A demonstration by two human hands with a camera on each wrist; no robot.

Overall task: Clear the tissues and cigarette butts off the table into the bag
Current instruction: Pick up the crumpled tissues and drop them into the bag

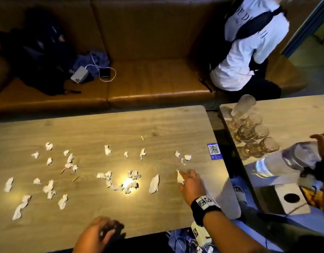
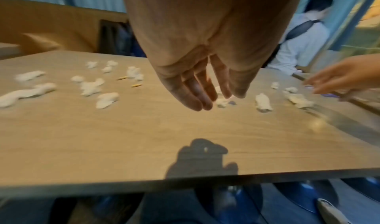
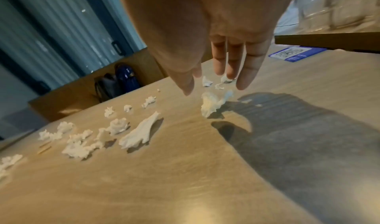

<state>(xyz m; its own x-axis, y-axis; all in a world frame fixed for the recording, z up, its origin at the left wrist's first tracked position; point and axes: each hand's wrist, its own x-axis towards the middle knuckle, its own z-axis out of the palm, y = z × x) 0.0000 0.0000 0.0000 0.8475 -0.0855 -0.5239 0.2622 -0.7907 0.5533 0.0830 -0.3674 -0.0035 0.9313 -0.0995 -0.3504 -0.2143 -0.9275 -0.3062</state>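
Several crumpled white tissues and a few cigarette butts lie scattered over the wooden table. My right hand reaches over one tissue near the table's right end. Its fingers are straight and spread just above that tissue, and the right hand holds nothing. My left hand, blurred, hovers over the near edge. In the left wrist view the left hand hangs with straight fingers and is empty. A clear, crinkled plastic bag is held at the far right by another person's hand.
A blue QR card lies near the right edge. Across a narrow gap, a second table carries several glasses and a white box with a round hole. On the sofa behind are a seated person, phones and clothes.
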